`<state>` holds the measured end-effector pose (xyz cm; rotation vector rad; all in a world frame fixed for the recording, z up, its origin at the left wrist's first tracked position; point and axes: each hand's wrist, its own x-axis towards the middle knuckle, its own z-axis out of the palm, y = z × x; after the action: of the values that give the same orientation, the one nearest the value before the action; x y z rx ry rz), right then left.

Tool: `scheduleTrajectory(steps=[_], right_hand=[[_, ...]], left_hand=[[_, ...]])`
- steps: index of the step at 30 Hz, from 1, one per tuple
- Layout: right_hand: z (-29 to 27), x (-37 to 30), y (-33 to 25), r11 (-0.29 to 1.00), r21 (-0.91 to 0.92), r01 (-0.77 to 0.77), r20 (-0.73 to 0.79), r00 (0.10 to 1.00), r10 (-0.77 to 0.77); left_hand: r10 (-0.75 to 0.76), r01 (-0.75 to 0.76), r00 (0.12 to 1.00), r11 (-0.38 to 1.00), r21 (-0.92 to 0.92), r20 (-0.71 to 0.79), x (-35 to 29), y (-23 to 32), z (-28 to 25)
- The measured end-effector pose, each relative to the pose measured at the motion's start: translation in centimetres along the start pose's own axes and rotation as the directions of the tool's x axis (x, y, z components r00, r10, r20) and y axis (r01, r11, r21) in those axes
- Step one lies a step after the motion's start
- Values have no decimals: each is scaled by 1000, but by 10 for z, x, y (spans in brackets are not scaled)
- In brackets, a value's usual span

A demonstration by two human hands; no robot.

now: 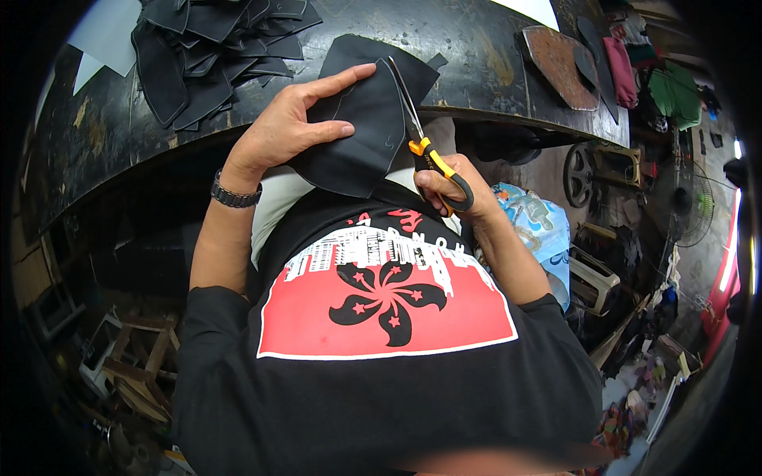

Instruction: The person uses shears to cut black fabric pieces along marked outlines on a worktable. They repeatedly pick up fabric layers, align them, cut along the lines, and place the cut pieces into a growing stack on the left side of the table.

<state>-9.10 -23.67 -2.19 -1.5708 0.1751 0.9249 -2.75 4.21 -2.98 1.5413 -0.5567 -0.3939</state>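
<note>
My left hand holds a black leather-like sheet with a pale line drawn along its curved outline. The thumb and index finger lie on its upper face; the other fingers are mostly hidden. My right hand is closed around the handles of a pair of scissors, yellow and black with metal blades. The blades point away from me and lie along the sheet's right side, close to the marked line. The sheet overhangs the near edge of the dark table, and its lower end hangs over my lap.
A heap of cut black pieces lies at the far left of the worn dark table. White sheets are beside it. A reddish-brown template rests at the right. A wooden stool and a standing fan flank me.
</note>
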Motion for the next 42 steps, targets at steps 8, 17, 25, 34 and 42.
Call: scheduleTrajectory(steps=[8,17,25,34,42], right_hand=[[-4,8,-9,993,10,119,18,993,-119],[-17,7,0,993,-108,43,37,999,-39],[-18,11,-5,983,-93,156,40,987,-153],[-22,2,0,992,-117,-44,-23,999,41],[-38,-6,-1,989,67,129,194,971,-139]], left_hand=[[-90,93,994,995,-38,62,-1,9,9],[-113,116,988,993,-23,102,-2,10,5],[-67,71,985,997,-16,160,1,11,12],[-111,108,979,994,24,173,-4,4,7],[-116,-58,822,957,285,558,40,51,-24]])
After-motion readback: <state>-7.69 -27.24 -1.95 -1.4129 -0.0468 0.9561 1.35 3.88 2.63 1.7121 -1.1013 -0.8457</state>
